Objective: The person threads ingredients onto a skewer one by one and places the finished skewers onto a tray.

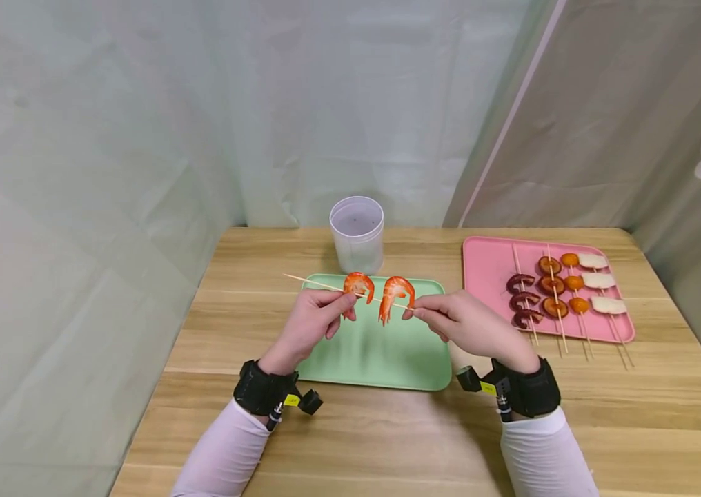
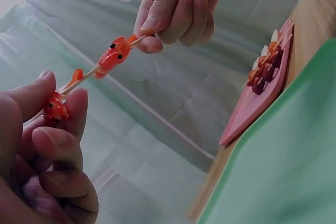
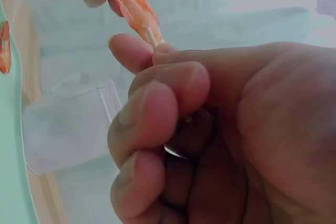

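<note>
Above the green tray (image 1: 381,369), a thin wooden skewer (image 1: 321,284) runs through two orange-red shrimp, a left one (image 1: 359,281) and a right one (image 1: 397,286). My left hand (image 1: 313,323) pinches the left shrimp on the skewer between thumb and finger. With thumb and forefinger, my right hand (image 1: 471,324) pinches the skewer's other end, close beside the right shrimp. The skewer's pointed end sticks out past my left hand. Another shrimp (image 3: 4,48) lies on the green tray at the left edge of the right wrist view.
A translucent white cup (image 1: 358,238) stands behind the green tray. To the right, a pink tray (image 1: 487,276) bears several skewers threaded with dark red curled pieces (image 1: 524,301), brown round slices (image 1: 553,284), and orange balls (image 1: 574,283) beside white pieces (image 1: 599,281). Curtains hang around the wooden table (image 1: 388,442).
</note>
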Demonstrator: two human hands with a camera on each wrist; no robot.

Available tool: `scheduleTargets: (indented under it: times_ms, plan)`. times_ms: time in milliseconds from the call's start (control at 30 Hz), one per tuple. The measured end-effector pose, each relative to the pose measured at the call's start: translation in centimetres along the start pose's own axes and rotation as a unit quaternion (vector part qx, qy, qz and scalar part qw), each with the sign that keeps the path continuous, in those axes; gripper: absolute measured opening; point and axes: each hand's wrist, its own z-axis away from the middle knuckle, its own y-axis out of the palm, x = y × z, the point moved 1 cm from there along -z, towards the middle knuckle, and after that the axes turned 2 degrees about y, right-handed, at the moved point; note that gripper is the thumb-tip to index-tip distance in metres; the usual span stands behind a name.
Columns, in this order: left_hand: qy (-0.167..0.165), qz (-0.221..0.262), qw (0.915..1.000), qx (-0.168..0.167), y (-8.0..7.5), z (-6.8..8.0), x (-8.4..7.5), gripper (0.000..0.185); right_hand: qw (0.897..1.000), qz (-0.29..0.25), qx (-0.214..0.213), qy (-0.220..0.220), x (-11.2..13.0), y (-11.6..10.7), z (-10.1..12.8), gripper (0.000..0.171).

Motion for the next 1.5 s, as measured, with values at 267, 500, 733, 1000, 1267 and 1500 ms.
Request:
scheduleTargets:
  times_ms: [267,500,733,1000,1267,1500]
  plan:
    - [-0.004,-0.001,1.0000,0.001,0.3,0.0,0.2,0.024,1.000,0.009,-0.007,0.000,0.1,0.0,0.1,0.019]
    - [-0.011,0.003,0.9999,-0.003,0.3,0.0,0.2,0.025,1.000,0.014,-0.020,-0.009,0.2,0.0,0.1,0.017]
    - [-0.014,0.001,0.9999,0.002,0.3,0.0,0.3,0.024,1.000,0.018,-0.017,-0.009,0.2,-0.1,0.1,0.018]
    - [-0.027,-0.024,0.9990,0.029,-0.2,-0.2,0.3,0.023,1.000,0.015,-0.020,-0.001,0.0,-0.1,0.0,0.020]
    - [-0.064,-0.071,0.9937,0.059,-2.2,-0.6,0.0,0.030,0.998,0.030,-0.049,0.017,-0.5,-0.8,0.4,0.022]
    - [-0.025,-0.234,0.9718,-0.018,-5.1,-1.3,1.0,0.029,0.996,0.025,-0.073,0.035,-1.0,-1.6,1.0,0.022]
